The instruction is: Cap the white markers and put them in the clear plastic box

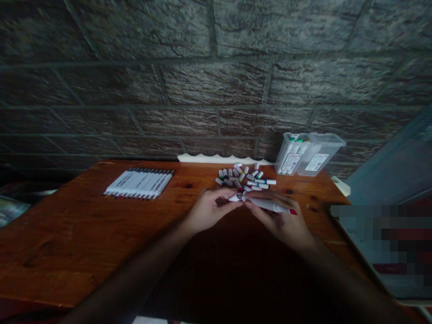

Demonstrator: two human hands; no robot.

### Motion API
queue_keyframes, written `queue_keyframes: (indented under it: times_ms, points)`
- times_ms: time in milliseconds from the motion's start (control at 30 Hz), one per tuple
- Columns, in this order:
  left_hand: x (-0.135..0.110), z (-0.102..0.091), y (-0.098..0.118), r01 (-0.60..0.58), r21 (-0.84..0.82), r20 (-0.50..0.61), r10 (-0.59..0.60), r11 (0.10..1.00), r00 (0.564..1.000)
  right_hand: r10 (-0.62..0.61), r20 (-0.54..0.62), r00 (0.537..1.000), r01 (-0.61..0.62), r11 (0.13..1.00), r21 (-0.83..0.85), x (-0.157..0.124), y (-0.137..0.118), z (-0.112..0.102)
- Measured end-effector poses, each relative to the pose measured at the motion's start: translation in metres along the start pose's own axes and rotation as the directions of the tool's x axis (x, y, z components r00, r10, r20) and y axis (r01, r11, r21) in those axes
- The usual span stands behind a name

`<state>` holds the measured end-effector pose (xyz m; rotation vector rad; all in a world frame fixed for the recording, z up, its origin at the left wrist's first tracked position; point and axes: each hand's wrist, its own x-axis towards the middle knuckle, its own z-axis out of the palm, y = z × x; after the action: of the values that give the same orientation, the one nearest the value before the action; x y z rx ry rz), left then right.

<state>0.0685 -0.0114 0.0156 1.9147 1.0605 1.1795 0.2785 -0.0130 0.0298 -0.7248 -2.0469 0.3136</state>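
Note:
In front of the pile of caps, both hands meet over the wooden table. My right hand (pixel 283 225) is closed around a white marker (pixel 266 204) whose red end points right. Between finger and thumb, my left hand (pixel 211 208) pinches a small white marker cap (pixel 234 197) at the marker's grey other end. Whether cap and marker touch is too small to tell. Just behind the hands lie several loose white caps (pixel 235 173) with coloured ends, and a few whole markers (pixel 261 182) beside them.
A neat row of white markers (pixel 138 183) lies on the left of the wooden table (pixel 84 234). At the back right stand a clear case holding markers (pixel 292 157) and an open clear case (pixel 317 157). A brick-patterned wall (pixel 202 85) rises behind a white wavy-edged strip (pixel 216 159).

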Motion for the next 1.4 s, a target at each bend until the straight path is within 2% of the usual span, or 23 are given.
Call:
queue_keyframes:
  times_ms: [67,167,233,400,533,633,767,833,933,1267,1400]
  points:
    - [-0.001,0.0,0.003,0.023,-0.048,-0.007,-0.023,0.999,1.0,0.009,-0.093,0.996,-0.016,0.997,-0.07,0.002,0.006,-0.006]
    - [-0.002,0.001,0.005,0.058,-0.126,-0.008,-0.06,0.99,0.998,0.119,-0.282,0.952,-0.166,0.975,-0.148,0.006,0.017,-0.016]
    - [-0.003,0.001,0.006,0.089,-0.164,0.002,-0.09,0.982,0.996,0.189,-0.334,0.924,-0.247,0.959,-0.141,0.008,0.02,-0.018]
    - [-0.002,0.001,0.003,0.134,-0.221,0.021,-0.133,0.966,0.991,0.202,-0.244,0.948,-0.203,0.979,0.02,0.005,0.006,-0.008]
    - [-0.001,0.001,-0.001,0.15,-0.224,0.034,-0.146,0.963,0.989,0.269,-0.232,0.935,-0.233,0.958,0.17,0.004,-0.002,0.0]
    - [-0.001,0.002,-0.002,0.148,-0.221,0.041,-0.143,0.964,0.989,0.384,-0.225,0.895,-0.314,0.903,0.293,0.006,0.0,0.001]
    - [0.0,0.001,0.0,0.136,-0.209,0.01,-0.137,0.968,0.991,0.576,-0.151,0.804,-0.432,0.739,0.517,0.01,0.001,0.002]
    - [0.001,0.001,0.002,0.124,-0.202,-0.024,-0.132,0.971,0.991,0.63,-0.114,0.769,-0.461,0.669,0.583,0.012,0.001,0.001]
    - [0.002,0.002,0.002,0.11,-0.198,-0.066,-0.125,0.974,0.99,0.666,-0.093,0.74,-0.476,0.617,0.627,0.013,0.002,0.0]
    - [0.002,0.002,0.0,0.106,-0.222,-0.071,-0.124,0.969,0.99,0.657,-0.02,0.754,-0.431,0.518,0.739,0.01,0.014,0.003]
    - [0.002,0.002,-0.002,0.098,-0.213,-0.061,-0.114,0.972,0.992,0.65,-0.018,0.759,-0.416,0.506,0.756,0.01,0.016,0.005]
